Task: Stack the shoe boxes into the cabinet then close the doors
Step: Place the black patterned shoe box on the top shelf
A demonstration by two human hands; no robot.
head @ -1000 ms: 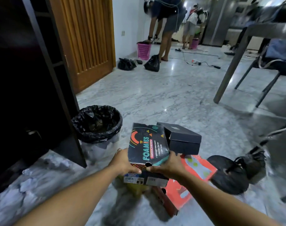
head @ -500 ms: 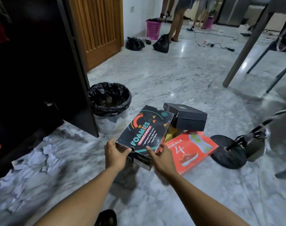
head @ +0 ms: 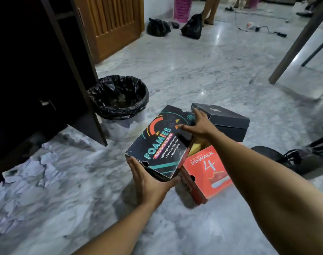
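Note:
A black Foamies shoe box (head: pixel 157 144) is tilted above the marble floor. My left hand (head: pixel 149 183) grips its near end from below. Over the box's far right corner my right hand (head: pixel 199 124) is spread flat with fingers apart, resting on the lid. A red GoWalk 4 shoe box (head: pixel 210 172) lies on the floor to the right. Behind it sits a plain black shoe box (head: pixel 225 118), with something yellow (head: pixel 195 148) between them. The dark cabinet (head: pixel 37 70) stands open at the left, its door (head: pixel 79 74) swung out.
A bin lined with a black bag (head: pixel 120 98) stands beside the cabinet door. Crumpled paper (head: pixel 37 166) litters the floor in front of the cabinet. A round black stand base (head: pixel 271 155) lies right. A table leg (head: pixel 295 45) and a person's legs (head: pixel 210 10) are farther off.
The Foamies box has come lower and closer to the floor. My right hand left its near end and moved to the far right corner of the lid. The view tilted down.

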